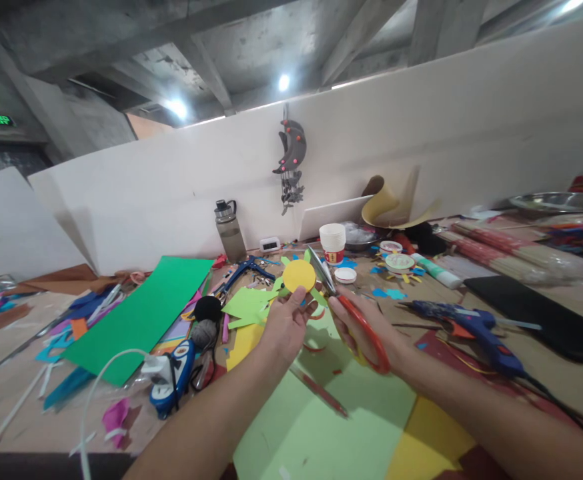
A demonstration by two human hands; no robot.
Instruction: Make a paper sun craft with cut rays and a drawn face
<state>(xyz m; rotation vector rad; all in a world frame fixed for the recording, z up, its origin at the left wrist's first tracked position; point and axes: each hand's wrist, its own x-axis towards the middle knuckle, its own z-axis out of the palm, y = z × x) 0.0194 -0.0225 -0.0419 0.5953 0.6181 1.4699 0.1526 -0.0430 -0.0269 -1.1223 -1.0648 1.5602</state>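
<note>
My left hand (pixel 286 323) is closed on a paper flower, a yellow circle (pixel 299 275) with light green petals around it, held up above the table. My right hand (pixel 364 330) grips red-handled scissors (pixel 366 330), whose open blades (pixel 321 270) reach the right edge of the yellow circle. Below my arms lie light green (pixel 321 427) and yellow (pixel 431 443) paper sheets.
A large dark green sheet (pixel 141 317) lies to the left, a blue glue gun (pixel 476 330) to the right. A water bottle (pixel 229 230), paper cups (pixel 332 243), a white lid (pixel 345 275), a tape dispenser (pixel 171 373) and many paper scraps crowd the table. A white wall stands behind.
</note>
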